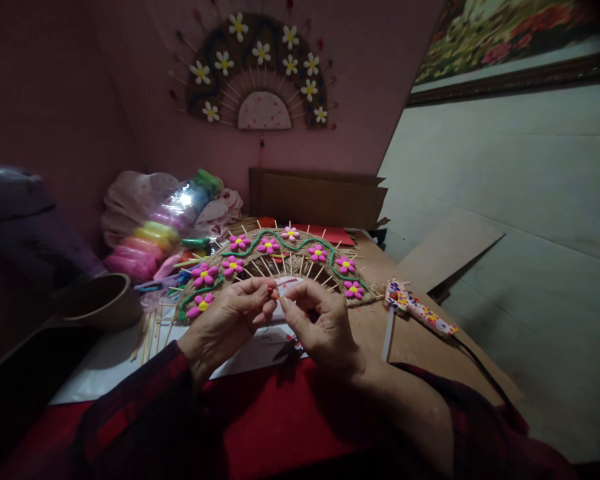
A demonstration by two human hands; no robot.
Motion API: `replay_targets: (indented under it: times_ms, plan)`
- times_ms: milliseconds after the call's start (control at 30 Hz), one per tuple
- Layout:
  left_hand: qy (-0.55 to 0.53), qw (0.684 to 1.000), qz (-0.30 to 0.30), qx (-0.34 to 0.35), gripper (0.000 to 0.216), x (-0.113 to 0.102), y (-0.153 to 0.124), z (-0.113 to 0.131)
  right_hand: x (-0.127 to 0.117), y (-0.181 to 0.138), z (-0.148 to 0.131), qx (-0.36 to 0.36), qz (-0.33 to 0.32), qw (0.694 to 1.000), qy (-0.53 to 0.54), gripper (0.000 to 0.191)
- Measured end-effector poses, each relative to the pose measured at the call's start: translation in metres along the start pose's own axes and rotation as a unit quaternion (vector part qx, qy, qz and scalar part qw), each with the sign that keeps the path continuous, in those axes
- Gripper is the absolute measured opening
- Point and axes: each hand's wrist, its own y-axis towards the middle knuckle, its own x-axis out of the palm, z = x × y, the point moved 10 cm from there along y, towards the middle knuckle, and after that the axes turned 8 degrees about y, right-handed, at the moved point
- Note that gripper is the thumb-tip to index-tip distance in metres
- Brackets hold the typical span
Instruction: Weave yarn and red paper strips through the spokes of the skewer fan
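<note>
My left hand (235,310) and my right hand (325,327) meet in front of me, each pinched at the fingertips. Between them is a small red piece (273,291), too small for me to tell its kind. Just beyond the hands lies a fan-shaped craft piece (300,247) of brown cord, with pink and yellow flowers, a wavy green strip and thin sticks. Its lower middle is partly hidden by my hands. Below them, a white sheet (250,353) covers part of the table, with a small dark and red item (295,342) on it.
A flowered glue gun (420,310) with a black cable rests at right. Thin sticks (153,333), a round cardboard ring (97,300) and bagged coloured clay (165,227) are at left. Cardboard (315,197) leans behind. A finished-looking fan (275,63) hangs on the wall.
</note>
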Motion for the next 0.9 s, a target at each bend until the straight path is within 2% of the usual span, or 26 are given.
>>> replay_targets:
  times_ms: [300, 433, 600, 900]
  plan:
    - [-0.011, 1.000, -0.002, -0.010, 0.014, -0.0003, -0.0002, -0.0031, 0.0001, 0.0007, -0.0012, -0.002, 0.001, 1.000, -0.001, 0.014]
    - [-0.014, 1.000, 0.015, -0.021, 0.018, -0.0027, -0.0020, -0.0036, -0.0006, -0.0006, 0.0017, 0.004, 0.003, 1.000, 0.010, 0.011]
    - [-0.013, 0.999, 0.025, -0.026, 0.012, -0.0046, -0.0020, -0.0034, -0.0023, -0.0009, 0.0012, 0.006, 0.010, 1.000, 0.020, 0.011]
    - [-0.016, 0.999, 0.037, -0.029, 0.022, -0.0048, -0.0042, -0.0022, -0.0033, -0.0002, -0.0016, -0.008, 0.017, 1.000, 0.019, 0.011]
